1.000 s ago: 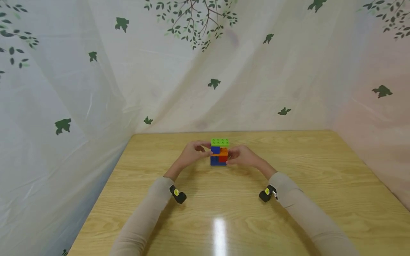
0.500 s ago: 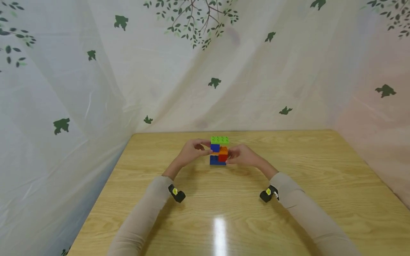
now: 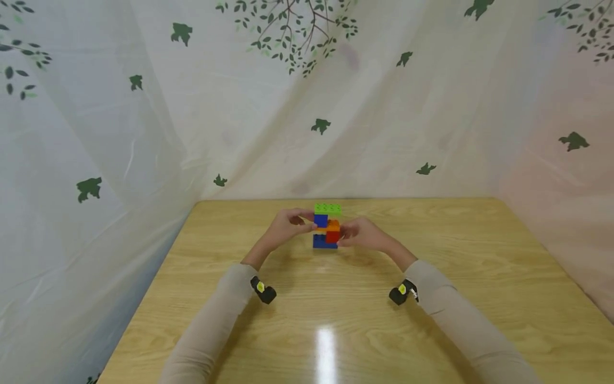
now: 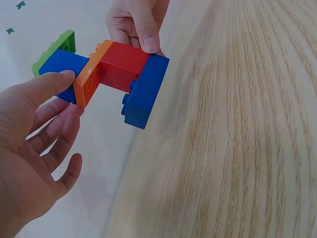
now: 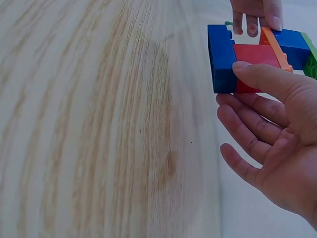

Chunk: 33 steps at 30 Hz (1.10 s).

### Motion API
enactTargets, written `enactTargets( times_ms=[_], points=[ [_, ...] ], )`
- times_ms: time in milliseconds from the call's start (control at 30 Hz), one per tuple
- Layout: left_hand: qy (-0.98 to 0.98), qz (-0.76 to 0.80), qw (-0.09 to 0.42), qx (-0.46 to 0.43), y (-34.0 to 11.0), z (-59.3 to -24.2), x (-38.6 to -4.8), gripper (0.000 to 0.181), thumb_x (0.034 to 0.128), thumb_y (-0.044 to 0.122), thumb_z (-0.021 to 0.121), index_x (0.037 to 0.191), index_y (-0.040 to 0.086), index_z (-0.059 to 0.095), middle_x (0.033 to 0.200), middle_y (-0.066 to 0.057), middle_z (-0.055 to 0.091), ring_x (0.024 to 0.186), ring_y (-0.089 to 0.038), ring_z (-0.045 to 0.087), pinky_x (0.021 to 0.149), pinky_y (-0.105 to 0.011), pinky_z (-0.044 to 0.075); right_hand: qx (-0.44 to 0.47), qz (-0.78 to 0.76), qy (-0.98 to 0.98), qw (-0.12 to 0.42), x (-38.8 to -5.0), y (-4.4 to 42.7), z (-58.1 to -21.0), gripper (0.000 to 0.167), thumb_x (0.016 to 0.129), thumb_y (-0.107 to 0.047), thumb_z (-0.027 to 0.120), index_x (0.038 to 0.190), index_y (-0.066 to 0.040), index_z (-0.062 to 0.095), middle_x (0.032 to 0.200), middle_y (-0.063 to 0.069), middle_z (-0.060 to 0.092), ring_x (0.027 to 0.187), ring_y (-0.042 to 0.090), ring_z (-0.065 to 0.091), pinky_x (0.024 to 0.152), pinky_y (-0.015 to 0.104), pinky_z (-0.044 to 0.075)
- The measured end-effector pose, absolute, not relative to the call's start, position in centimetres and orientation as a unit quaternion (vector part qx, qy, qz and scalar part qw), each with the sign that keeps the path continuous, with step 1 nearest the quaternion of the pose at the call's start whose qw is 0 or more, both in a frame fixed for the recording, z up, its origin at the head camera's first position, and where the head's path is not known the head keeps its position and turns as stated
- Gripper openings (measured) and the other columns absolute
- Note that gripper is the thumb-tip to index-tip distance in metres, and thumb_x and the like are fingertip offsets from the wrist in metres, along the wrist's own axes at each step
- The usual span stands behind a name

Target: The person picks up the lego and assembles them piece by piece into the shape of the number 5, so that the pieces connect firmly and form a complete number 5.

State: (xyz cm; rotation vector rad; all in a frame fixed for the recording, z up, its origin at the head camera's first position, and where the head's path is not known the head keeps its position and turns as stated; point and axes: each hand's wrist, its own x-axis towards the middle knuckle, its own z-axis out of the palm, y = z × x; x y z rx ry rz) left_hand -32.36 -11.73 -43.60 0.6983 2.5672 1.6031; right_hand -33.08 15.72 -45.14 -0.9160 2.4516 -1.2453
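Observation:
Both hands hold one stack of toy building bricks. In the left wrist view it runs from a long lower blue brick (image 4: 149, 91) through a red brick (image 4: 125, 59), a thin orange brick (image 4: 88, 78) and an upper blue brick (image 4: 69, 59) to a thin green brick (image 4: 65, 37). My left hand (image 3: 287, 228) pinches the upper blue brick, thumb on its near side. My right hand (image 3: 364, 233) pinches the other end; in the right wrist view its thumb lies across the red brick beside the lower blue one. The remaining fingers of both hands are loosely bent.
A wood-grain table (image 3: 336, 298) lies under the hands. Behind and beside it hangs a pale curtain (image 3: 268, 133) printed with leaves and green birds. Each wrist carries a small black camera, the left one (image 3: 264, 291) and the right one (image 3: 402, 292).
The top of the stack has risen slightly in the head view, and the gap between the orange and lower blue bricks shows more. Both hands keep their grips almost unmoved.

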Motion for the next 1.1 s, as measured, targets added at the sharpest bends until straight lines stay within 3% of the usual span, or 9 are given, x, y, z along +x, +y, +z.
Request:
enactTargets(
  times_ms=[300, 467, 733, 833, 1100],
  points=[
    [0.823, 0.519, 0.011, 0.228, -11.76, -43.24, -32.27, 0.034, 0.0913, 0.019, 0.078, 0.121, 0.003, 0.073, 0.122, -0.014, 0.074, 0.098, -0.022, 0.068, 0.087, -0.03, 0.056, -0.298, -0.436, 0.84, 0.126, -32.57, 15.84, -44.81, 0.027, 0.092, -0.016, 0.076, 0.113, 0.001, 0.074, 0.106, 0.015, 0.077, 0.094, 0.021, 0.071, 0.087, 0.037, 0.057],
    [0.819, 0.528, 0.017, 0.223, -11.9, -43.29, -32.23, 0.036, 0.0936, 0.021, 0.075, 0.124, 0.002, 0.072, 0.12, -0.015, 0.074, 0.098, -0.021, 0.069, 0.086, -0.029, 0.056, -0.29, -0.451, 0.833, 0.136, -32.36, 15.93, -44.84, 0.027, 0.093, -0.014, 0.074, 0.114, 0.003, 0.072, 0.107, 0.017, 0.076, 0.096, 0.022, 0.071, 0.085, 0.034, 0.058],
    [0.809, 0.551, 0.043, 0.2, -11.93, -43.29, -32.41, 0.038, 0.0939, 0.025, 0.075, 0.126, 0.005, 0.072, 0.113, -0.015, 0.075, 0.099, -0.029, 0.069, 0.096, -0.055, 0.053, -0.277, -0.472, 0.823, 0.155, -32.2, 15.82, -44.82, 0.028, 0.095, -0.016, 0.073, 0.115, 0.003, 0.072, 0.109, 0.016, 0.077, 0.098, 0.02, 0.072, 0.088, 0.034, 0.058],
    [0.806, 0.557, 0.048, 0.193, -11.86, -43.43, -32.42, 0.039, 0.0938, 0.026, 0.075, 0.126, 0.004, 0.071, 0.113, -0.015, 0.075, 0.102, -0.031, 0.069, 0.097, -0.053, 0.053, -0.266, -0.479, 0.821, 0.163, -32.17, 15.87, -45.08, 0.03, 0.095, -0.016, 0.073, 0.118, 0.003, 0.072, 0.111, 0.016, 0.076, 0.098, 0.018, 0.071, 0.088, 0.034, 0.058],
    [0.803, 0.565, 0.057, 0.179, -11.58, -43.47, -32.7, 0.038, 0.0944, 0.025, 0.075, 0.125, 0.003, 0.071, 0.121, -0.014, 0.074, 0.104, -0.021, 0.07, 0.098, -0.045, 0.054, -0.264, -0.473, 0.825, 0.163, -32.35, 15.98, -45.06, 0.035, 0.097, -0.019, 0.071, 0.122, 0.005, 0.069, 0.116, 0.018, 0.075, 0.098, 0.015, 0.07, 0.089, 0.032, 0.057]
  ],
)
